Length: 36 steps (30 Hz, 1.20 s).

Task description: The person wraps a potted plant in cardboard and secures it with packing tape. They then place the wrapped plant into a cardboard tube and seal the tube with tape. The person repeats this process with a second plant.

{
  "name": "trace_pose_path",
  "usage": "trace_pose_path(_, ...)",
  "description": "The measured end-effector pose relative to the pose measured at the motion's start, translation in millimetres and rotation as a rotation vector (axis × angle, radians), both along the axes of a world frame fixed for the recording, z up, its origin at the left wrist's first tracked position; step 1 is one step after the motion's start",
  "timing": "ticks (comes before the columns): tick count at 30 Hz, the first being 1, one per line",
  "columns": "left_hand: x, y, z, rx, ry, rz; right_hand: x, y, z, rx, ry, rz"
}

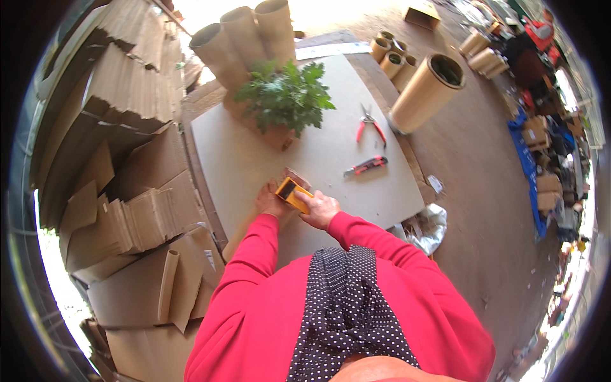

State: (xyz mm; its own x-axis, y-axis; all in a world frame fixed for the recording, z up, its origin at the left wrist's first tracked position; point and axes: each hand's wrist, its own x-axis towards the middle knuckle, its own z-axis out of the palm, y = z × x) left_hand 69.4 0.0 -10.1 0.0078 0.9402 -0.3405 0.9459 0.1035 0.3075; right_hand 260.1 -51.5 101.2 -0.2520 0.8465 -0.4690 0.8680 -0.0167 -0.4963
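Observation:
In my right hand (322, 209) is a yellow handheld tool (297, 195) with a dark window, perhaps a stapler or tape dispenser. My left hand (272, 199) rests beside its left end, on brown wrapping or cardboard whose lower part (242, 228) runs under my left forearm; its grip is partly hidden. A reddish-brown piece (297, 177) shows just beyond the tool. Farther up the pale board (329, 157), a leafy green plant (289, 98) lies with brown material around its base. Red-handled pruning shears (368, 125) and a red-and-black utility knife (366, 166) lie to the right.
Three large cardboard tubes (243, 40) stand behind the plant. Another wide tube (427, 93) stands at the board's right edge, with smaller tubes (394, 59) beyond. Stacked flattened cardboard (129, 191) lines the left. A plastic bag (432, 229) hangs or sits at the lower right. A person in red (542, 33) is far off.

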Motion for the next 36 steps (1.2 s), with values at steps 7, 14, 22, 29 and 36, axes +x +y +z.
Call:
trace_pose_path(7, -6.0, -3.0, -9.5, 0.095, -0.065, -0.030, 0.7, -10.8, 12.9, 0.079, -0.038, 0.034)
trace_pose_path(14, 5.1, -1.0, 8.7, -0.096, 0.084, 0.045, 77.5, -94.7, 39.0, 0.198, 0.079, -0.047)
trace_pose_path(22, -18.1, 27.3, 11.1, -0.146, -0.028, -0.009, 72.7, -88.1, -54.4, 0.157, -0.061, -0.060)
trace_pose_path(29, -64.2, 83.7, -22.5, -0.405, -0.490, -0.104, 32.0, -20.4, -108.0, 0.264, -0.054, -0.019)
trace_pose_path(36, -41.8, 34.2, -49.3, -0.741, -0.854, -0.193, 74.7, -101.4, -73.5, 0.350, 0.024, -0.042)
